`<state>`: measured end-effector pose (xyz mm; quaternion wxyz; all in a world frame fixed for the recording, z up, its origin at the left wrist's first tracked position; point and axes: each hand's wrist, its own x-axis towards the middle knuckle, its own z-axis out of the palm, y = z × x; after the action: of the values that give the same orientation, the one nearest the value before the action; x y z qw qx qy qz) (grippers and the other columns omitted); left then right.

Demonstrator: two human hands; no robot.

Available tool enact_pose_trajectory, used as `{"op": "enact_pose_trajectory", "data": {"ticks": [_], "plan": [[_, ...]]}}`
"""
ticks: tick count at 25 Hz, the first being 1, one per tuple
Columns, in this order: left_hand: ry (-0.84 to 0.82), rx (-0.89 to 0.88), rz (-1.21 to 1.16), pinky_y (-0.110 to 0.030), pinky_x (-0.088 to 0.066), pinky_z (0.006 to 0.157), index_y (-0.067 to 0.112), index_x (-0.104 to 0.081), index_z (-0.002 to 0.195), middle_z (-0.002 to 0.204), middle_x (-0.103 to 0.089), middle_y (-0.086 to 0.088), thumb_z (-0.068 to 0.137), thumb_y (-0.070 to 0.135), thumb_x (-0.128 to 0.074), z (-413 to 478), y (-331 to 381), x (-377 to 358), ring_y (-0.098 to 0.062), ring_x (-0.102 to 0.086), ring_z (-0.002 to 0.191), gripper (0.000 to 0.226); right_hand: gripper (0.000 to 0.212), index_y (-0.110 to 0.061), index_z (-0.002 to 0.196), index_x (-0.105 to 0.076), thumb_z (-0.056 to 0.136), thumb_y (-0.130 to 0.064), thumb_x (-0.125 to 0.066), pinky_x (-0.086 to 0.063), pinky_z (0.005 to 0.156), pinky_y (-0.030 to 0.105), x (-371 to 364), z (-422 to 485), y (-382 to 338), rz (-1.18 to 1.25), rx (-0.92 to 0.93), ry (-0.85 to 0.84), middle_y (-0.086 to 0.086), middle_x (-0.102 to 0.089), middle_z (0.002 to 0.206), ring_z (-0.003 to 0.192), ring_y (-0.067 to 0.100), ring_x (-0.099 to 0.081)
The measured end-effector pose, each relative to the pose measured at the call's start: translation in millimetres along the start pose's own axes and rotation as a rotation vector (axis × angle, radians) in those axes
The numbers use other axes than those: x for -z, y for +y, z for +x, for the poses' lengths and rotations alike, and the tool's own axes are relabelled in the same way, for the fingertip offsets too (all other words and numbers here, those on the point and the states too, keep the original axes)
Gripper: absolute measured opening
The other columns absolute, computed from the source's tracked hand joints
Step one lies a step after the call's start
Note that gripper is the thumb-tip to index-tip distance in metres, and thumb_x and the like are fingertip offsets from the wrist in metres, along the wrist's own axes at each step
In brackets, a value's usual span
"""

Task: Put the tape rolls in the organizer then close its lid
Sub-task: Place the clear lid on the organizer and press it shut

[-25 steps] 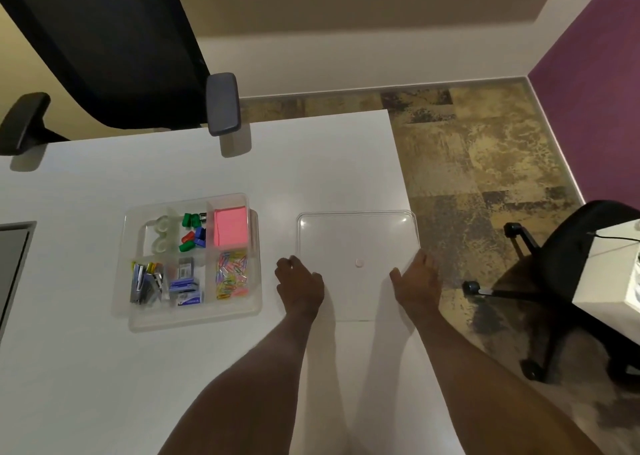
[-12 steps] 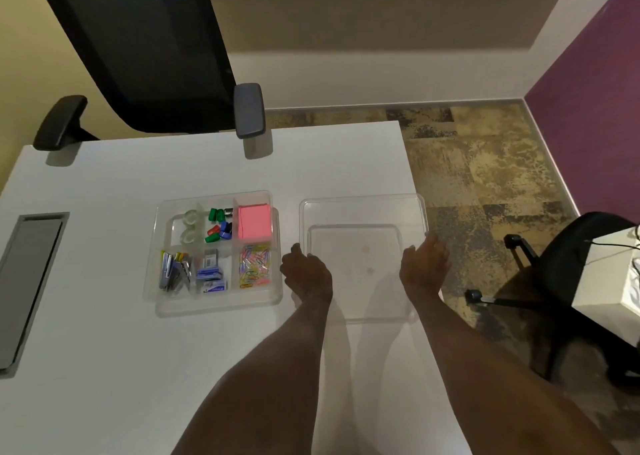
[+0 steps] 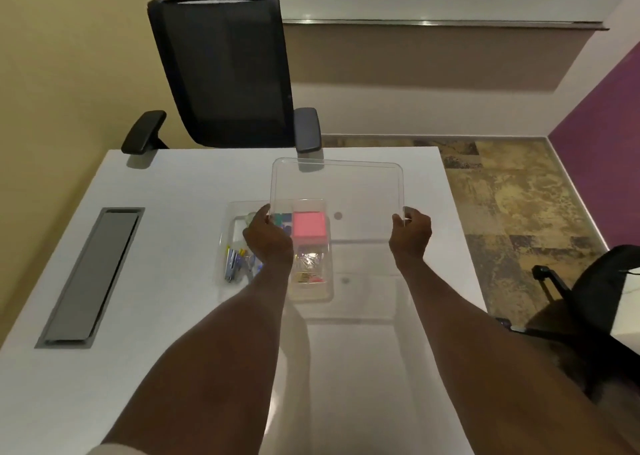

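Both grips are pinched on the clear lid (image 3: 360, 191): the left hand (image 3: 268, 238) holds its left edge near the front corner, the right hand (image 3: 411, 234) holds the right edge at about the same point, fingers curled over the rim on each side. Held this way, the lid is off the counter (image 3: 166, 212) and tilted, far edge raised and tipped away from the person, near edge lower between the hands. It hangs to the right of the organizer (image 3: 311, 295), overlapping only its right-hand part, so the pink note pad (image 3: 308, 225) and the paper clips (image 3: 308, 264) show through or just below it.

The tape rolls (image 3: 250, 217) look to be in the far left compartment, though the left hand covers most of that corner and only a pale clear shape shows, so I cannot be sure of both. Pens and a stapler-like item (image 3: 235, 264) lie in the near left part.

My reading is that loading is done and closing is the step in hand. The next move calls for carrying the lid left until its corners sit over the corners of the tray, levelling it, then lowering it evenly and pressing the rim down all round. Both forearms reach forward nearly parallel, wrists straight, hands well apart and level with each other
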<state>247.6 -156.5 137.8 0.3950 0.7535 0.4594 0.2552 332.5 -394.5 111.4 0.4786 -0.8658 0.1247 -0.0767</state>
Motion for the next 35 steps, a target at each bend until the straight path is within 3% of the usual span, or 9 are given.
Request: {"op": "enact_pose_trajectory", "data": {"ticks": [3, 8, 11, 17, 22, 26, 29, 32, 35], "plan": [[0.013, 0.043, -0.044, -0.027, -0.048, 0.087, 0.004, -0.075, 0.119, 0.114, -0.077, -0.019, 0.096, -0.004, -0.056, 45.2, -14.5, 37.2, -0.033, -0.072, 0.110, 0.031, 0.018, 0.005, 0.105, -0.073, 0.088, -0.003, -0.074, -0.042, 0.084, 0.020, -22.9, -17.8, -34.0, 0.028, 0.020, -0.062, 0.024, -0.067, 0.112, 0.101, 0.034, -0.066], [-0.036, 0.063, -0.176, -0.027, -0.056, 0.080, 0.006, -0.080, 0.099, 0.095, -0.080, -0.015, 0.089, -0.003, -0.059, 97.2, -29.3, 88.9, -0.027, -0.075, 0.087, 0.024, 0.010, -0.005, 0.101, -0.070, 0.092, -0.010, -0.071, -0.046, 0.071, 0.023, -40.1, -53.5, -81.3, 0.069, 0.207, -0.083, 0.004, -0.073, 0.094, 0.084, 0.019, -0.067], [-0.067, 0.122, -0.289, -0.029, -0.059, 0.067, 0.010, -0.080, 0.096, 0.084, -0.078, -0.011, 0.089, -0.001, -0.063, 117.2, -35.9, 107.3, -0.015, -0.069, 0.062, 0.021, 0.010, -0.005, 0.106, -0.069, 0.097, -0.009, -0.066, -0.058, 0.063, 0.026, -48.7, -62.5, -95.4, 0.177, 0.163, -0.139, 0.007, -0.073, 0.091, 0.072, 0.022, -0.072], [-0.235, 0.173, -0.488, -0.033, -0.062, 0.081, 0.012, -0.077, 0.092, 0.089, -0.076, -0.010, 0.092, 0.003, -0.069, 145.6, -55.4, 132.3, -0.021, -0.073, 0.076, 0.012, 0.018, 0.006, 0.112, -0.066, 0.102, 0.001, -0.052, -0.064, 0.079, 0.039, -54.4, -68.4, -104.6, 0.342, 0.142, -0.246, 0.024, -0.073, 0.099, 0.084, 0.033, -0.076], [-0.426, 0.473, -0.756, -0.034, -0.059, 0.086, 0.002, -0.066, 0.083, 0.091, -0.070, -0.018, 0.097, 0.012, -0.052, 162.5, -58.3, 148.2, -0.029, -0.070, 0.084, 0.023, 0.014, 0.003, 0.102, -0.067, 0.098, -0.010, -0.066, -0.064, 0.078, 0.042, -54.4, -67.8, -101.4, 0.564, -0.087, -0.283, 0.028, -0.075, 0.098, 0.083, 0.036, -0.077], [-0.549, 0.406, -0.611, -0.039, -0.057, 0.095, 0.005, -0.070, 0.088, 0.091, -0.074, -0.013, 0.093, 0.011, -0.073, 171.6, -76.3, 154.2, -0.027, -0.071, 0.087, 0.008, 0.051, -0.004, 0.100, -0.070, 0.072, -0.042, -0.091, -0.062, 0.088, 0.051, -54.1, -63.7, -85.4, 0.484, -0.142, -0.365, 0.018, -0.078, 0.099, 0.092, 0.037, -0.077], [-0.583, 0.311, -0.508, -0.036, -0.058, 0.085, 0.002, -0.070, 0.087, 0.084, -0.069, -0.014, 0.081, -0.005, -0.081, 169.4, -93.0, 150.6, -0.030, -0.067, 0.084, 0.015, 0.044, -0.003, 0.111, -0.067, 0.076, -0.017, -0.090, -0.061, 0.092, 0.052, -58.9, -66.3, -78.5, 0.407, -0.101, -0.426, 0.020, -0.074, 0.107, 0.100, 0.039, -0.074], [-0.521, 0.382, -0.440, -0.040, -0.059, 0.094, -0.001, -0.071, 0.099, 0.083, -0.069, -0.013, 0.076, -0.009, -0.084, 169.2, -108.5, 138.5, -0.030, -0.070, 0.083, 0.028, 0.045, -0.006, 0.117, -0.071, 0.075, -0.009, -0.088, -0.058, 0.089, 0.042, -67.0, -71.3, -74.7, 0.244, -0.097, -0.392, 0.013, -0.071, 0.111, 0.102, 0.032, -0.070], [-0.509, 0.449, -0.344, -0.047, -0.058, 0.101, 0.003, -0.082, 0.078, 0.084, -0.079, -0.019, 0.069, -0.001, -0.091, 173.3, -128.0, 122.3, -0.032, -0.077, 0.087, 0.013, 0.028, -0.004, 0.099, -0.078, 0.074, -0.009, -0.089, -0.059, 0.093, 0.044, -80.4, -70.1, -62.8, 0.161, -0.146, -0.351, 0.013, -0.076, 0.098, 0.095, 0.031, -0.073]]}}
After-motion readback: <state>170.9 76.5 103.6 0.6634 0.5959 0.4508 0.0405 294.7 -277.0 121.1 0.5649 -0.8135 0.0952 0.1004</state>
